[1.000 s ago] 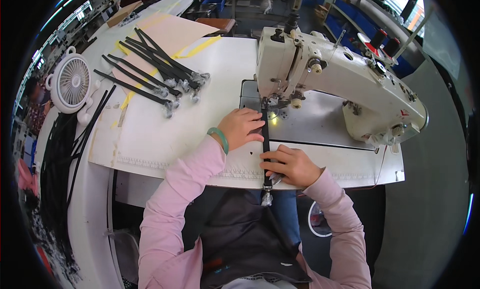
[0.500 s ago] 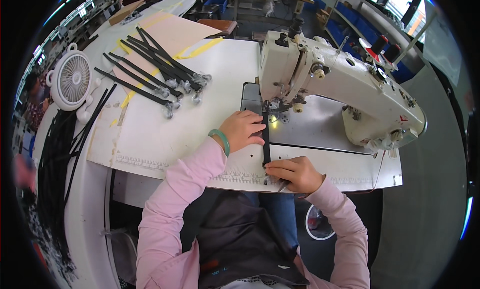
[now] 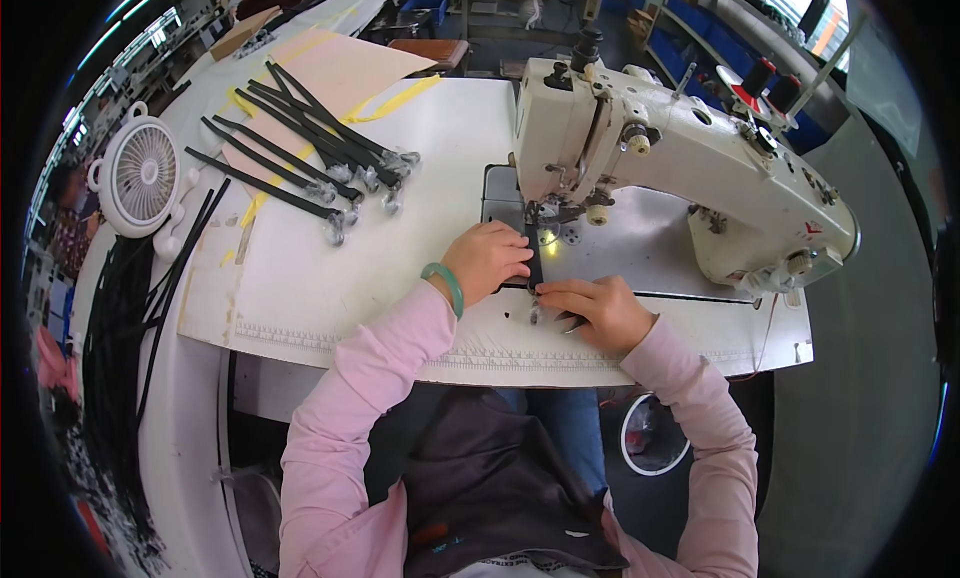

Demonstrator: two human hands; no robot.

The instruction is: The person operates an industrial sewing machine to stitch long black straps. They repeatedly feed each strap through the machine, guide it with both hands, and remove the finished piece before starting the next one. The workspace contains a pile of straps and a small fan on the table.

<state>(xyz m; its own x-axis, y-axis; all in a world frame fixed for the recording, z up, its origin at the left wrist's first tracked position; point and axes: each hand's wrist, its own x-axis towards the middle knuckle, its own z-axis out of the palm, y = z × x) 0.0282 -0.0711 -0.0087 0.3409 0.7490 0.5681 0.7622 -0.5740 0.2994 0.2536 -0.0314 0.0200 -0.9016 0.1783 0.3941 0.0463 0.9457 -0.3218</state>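
Note:
A narrow black strap (image 3: 535, 270) lies on the white table under the needle of the cream sewing machine (image 3: 680, 163). My left hand (image 3: 488, 260), with a green bangle on the wrist, presses flat on the strap's left side just in front of the presser foot. My right hand (image 3: 592, 310) pinches the strap's near end, where a small metal clip hangs. Only a short piece of strap shows between the two hands.
Several finished black straps with metal clips (image 3: 300, 153) lie fanned at the table's back left. A small white fan (image 3: 143, 176) stands at the left edge, above a heap of loose black straps (image 3: 120, 308). Thread spools (image 3: 770, 83) stand behind the machine.
The strap has fed forward under the needle, so less of it hangs over the table's front edge. My right hand has moved up toward my left hand.

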